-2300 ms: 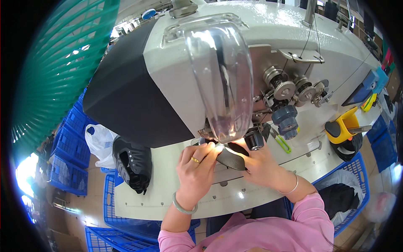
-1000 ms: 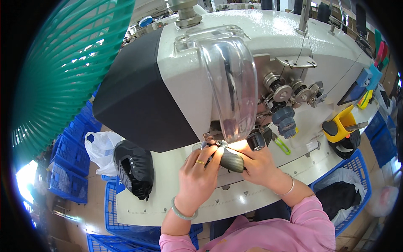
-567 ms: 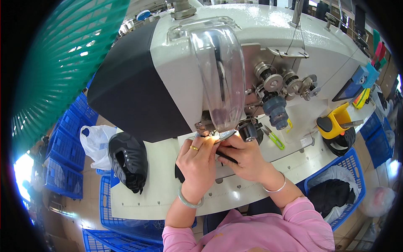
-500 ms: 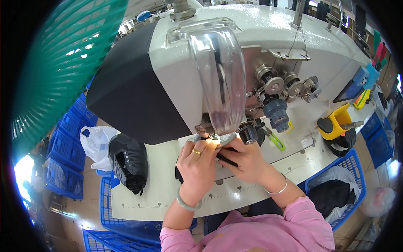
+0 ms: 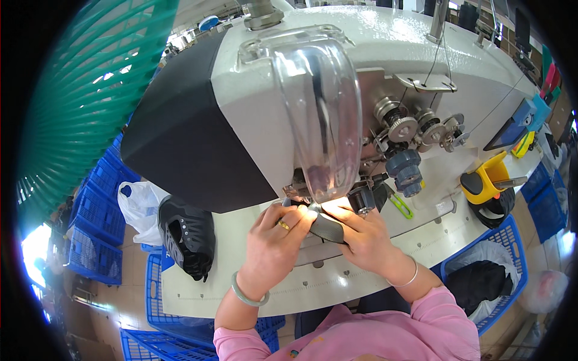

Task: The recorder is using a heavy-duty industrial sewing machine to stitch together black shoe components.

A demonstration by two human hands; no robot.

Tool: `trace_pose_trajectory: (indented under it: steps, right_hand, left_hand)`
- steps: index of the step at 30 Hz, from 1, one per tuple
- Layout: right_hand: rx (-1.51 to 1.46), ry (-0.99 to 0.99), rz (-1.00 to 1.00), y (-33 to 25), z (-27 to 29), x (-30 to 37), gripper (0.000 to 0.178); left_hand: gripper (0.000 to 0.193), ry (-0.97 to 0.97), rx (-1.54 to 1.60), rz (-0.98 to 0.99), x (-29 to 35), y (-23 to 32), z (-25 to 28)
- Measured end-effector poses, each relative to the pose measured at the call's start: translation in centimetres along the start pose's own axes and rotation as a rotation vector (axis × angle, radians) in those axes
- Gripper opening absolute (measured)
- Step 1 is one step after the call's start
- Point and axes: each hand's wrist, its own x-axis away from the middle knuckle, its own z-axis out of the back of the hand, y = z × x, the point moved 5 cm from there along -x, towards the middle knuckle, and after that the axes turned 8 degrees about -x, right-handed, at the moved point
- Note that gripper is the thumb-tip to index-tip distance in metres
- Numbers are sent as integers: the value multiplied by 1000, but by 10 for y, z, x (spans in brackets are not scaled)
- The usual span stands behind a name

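Observation:
Under the lit needle area of a white sewing machine [image 5: 247, 108], both hands hold a dark grey fabric piece [image 5: 327, 228], possibly a shoe part. My left hand [image 5: 272, 243] pinches it on its left side, fingertips close to the presser foot. From the right, my right hand [image 5: 365, 240] grips the piece's other edge, its fingers reaching toward the needle. A clear plastic guard [image 5: 319, 114] hangs just above and partly hides the needle. How much of the piece lies beneath the foot cannot be made out.
On the white table [image 5: 232, 289], a black shoe [image 5: 186, 237] stands left and green-handled snips [image 5: 402, 206] lie right. A yellow holder [image 5: 484, 179] is farther right. Blue baskets [image 5: 481, 322] flank the table. A green fan guard [image 5: 90, 102] fills the upper left.
The grey piece has turned, and more of its flat surface now shows between my hands. My left forearm has shifted left and my right hand slightly right. The view has moved a little.

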Motion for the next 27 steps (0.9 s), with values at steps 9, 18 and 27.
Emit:
trace_pose_trajectory:
  steps: [9,18,27]
  right_hand:
    - [31,38,-5,-4,-4,0,43]
    - [-53,16,-79,9,-11,0,35]
    - [-266,-60,-89,20,-17,-7,28]
  left_hand:
    - [31,-12,-4,0,0,-4,-1]
    - [21,57,81,61,-4,-10,-3]
    - [14,223,145,289,2,-10,-17]
